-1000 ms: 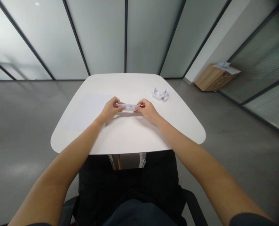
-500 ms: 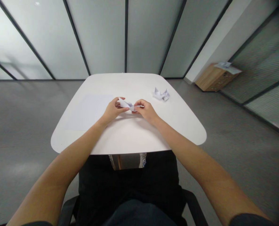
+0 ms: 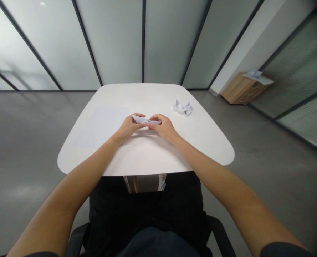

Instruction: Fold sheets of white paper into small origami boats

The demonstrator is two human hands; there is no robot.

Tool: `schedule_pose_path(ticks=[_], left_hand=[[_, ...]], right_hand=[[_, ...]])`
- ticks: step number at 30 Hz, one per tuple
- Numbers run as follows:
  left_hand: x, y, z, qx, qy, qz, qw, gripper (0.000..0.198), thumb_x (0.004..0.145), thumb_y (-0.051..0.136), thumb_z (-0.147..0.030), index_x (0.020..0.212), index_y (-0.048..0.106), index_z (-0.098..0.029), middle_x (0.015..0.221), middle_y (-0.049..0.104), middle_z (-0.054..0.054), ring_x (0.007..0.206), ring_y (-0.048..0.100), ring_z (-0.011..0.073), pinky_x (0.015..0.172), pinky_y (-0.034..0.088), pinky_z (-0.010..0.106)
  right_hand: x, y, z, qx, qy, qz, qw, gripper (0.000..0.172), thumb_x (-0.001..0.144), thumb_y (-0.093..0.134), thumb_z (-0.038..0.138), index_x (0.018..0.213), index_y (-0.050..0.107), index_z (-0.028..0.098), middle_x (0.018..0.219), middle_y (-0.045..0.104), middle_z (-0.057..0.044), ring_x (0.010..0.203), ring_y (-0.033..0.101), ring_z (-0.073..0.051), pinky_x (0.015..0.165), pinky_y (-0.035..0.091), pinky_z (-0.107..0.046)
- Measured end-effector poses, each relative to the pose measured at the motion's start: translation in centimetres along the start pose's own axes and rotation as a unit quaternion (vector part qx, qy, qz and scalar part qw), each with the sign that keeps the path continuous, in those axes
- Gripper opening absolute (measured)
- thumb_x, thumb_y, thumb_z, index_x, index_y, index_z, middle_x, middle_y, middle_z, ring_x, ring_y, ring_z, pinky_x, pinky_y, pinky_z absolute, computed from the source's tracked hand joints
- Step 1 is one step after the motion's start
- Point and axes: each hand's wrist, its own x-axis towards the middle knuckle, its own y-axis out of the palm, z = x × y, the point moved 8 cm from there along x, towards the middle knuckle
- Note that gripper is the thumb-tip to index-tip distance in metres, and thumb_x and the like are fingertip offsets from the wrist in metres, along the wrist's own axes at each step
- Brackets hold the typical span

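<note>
Between my two hands, just above the middle of the table, is a piece of folded white paper (image 3: 147, 121), long and narrow with pointed ends. My left hand (image 3: 131, 125) grips its left end, thumb in front and fingers behind. The right end is pinched by my right hand (image 3: 163, 125) in the same way. Both thumbs nearly meet at the paper's centre. Parts of the fingers behind the paper are hidden.
The white table (image 3: 147, 157) has rounded corners. A flat white sheet (image 3: 102, 125) lies on its left side. Folded paper boats (image 3: 183, 107), seemingly two, sit at the right. A wooden cabinet (image 3: 238, 89) stands by the wall.
The folded paper has turned level and looks flatter, its raised left point lowered. My right hand has shifted slightly left, so the hands are closer together.
</note>
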Motion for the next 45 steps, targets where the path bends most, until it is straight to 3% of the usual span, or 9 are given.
schedule_pose_path(ticks=[11, 29, 35, 40, 42, 45], left_hand=[[0.0, 0.5, -0.1, 0.006, 0.012, 0.014, 1.000, 0.052, 0.065, 0.098, -0.042, 0.102, 0.073, -0.015, 0.091, 0.075, 0.005, 0.080, 0.067, 0.0166, 0.073, 0.047, 0.028], [-0.3, 0.9, -0.6, -0.007, 0.036, 0.029, 0.999, 0.047, 0.066, 0.097, -0.040, 0.099, 0.074, -0.016, 0.093, 0.073, 0.005, 0.084, 0.067, 0.0179, 0.077, 0.049, 0.029], [-0.1, -0.7, -1.7, 0.101, 0.053, 0.017, 0.993, 0.048, 0.070, 0.092, -0.037, 0.108, 0.070, -0.018, 0.095, 0.072, 0.003, 0.082, 0.065, 0.0162, 0.074, 0.049, 0.027], [0.5, -3.0, -1.5, 0.143, 0.052, 0.021, 0.988, 0.058, 0.067, 0.091, -0.032, 0.117, 0.064, -0.020, 0.109, 0.074, 0.008, 0.088, 0.072, 0.0194, 0.080, 0.055, 0.031], [0.7, -4.0, -1.3, 0.197, 0.056, 0.013, 0.979, 0.047, 0.071, 0.088, -0.035, 0.111, 0.069, -0.021, 0.110, 0.076, 0.008, 0.090, 0.073, 0.0207, 0.085, 0.055, 0.034], [0.8, -4.8, -1.0, 0.287, 0.062, 0.016, 0.956, 0.027, 0.077, 0.083, -0.042, 0.093, 0.078, -0.021, 0.094, 0.078, 0.006, 0.089, 0.073, 0.0228, 0.091, 0.055, 0.038]], right_hand=[[-0.2, 0.4, 0.1, 0.086, 0.029, -0.009, 0.996, 0.048, 0.065, 0.094, 0.051, 0.094, 0.069, 0.022, 0.091, 0.077, -0.003, 0.077, 0.074, -0.020, 0.079, 0.067, -0.040], [-0.2, 0.0, 0.8, -0.009, -0.021, -0.007, 1.000, 0.036, 0.075, 0.084, 0.042, 0.099, 0.068, 0.021, 0.087, 0.076, -0.002, 0.075, 0.071, -0.018, 0.078, 0.058, -0.034], [-0.3, -0.6, 0.8, -0.088, -0.038, -0.001, 0.995, 0.036, 0.078, 0.080, 0.036, 0.110, 0.070, 0.024, 0.109, 0.078, -0.003, 0.090, 0.072, -0.021, 0.083, 0.057, -0.035], [-0.5, -1.2, 1.4, -0.189, -0.067, 0.004, 0.980, 0.023, 0.083, 0.074, 0.028, 0.105, 0.073, 0.023, 0.096, 0.078, -0.001, 0.080, 0.070, -0.020, 0.081, 0.054, -0.033], [-0.4, -1.0, 1.3, -0.220, -0.075, 0.025, 0.972, 0.016, 0.084, 0.075, 0.028, 0.099, 0.075, 0.023, 0.092, 0.078, -0.001, 0.078, 0.070, -0.020, 0.080, 0.053, -0.033], [-0.3, -0.5, 1.0, -0.256, -0.092, 0.056, 0.961, 0.008, 0.085, 0.076, 0.028, 0.090, 0.077, 0.022, 0.090, 0.079, -0.003, 0.079, 0.071, -0.021, 0.079, 0.051, -0.033]])
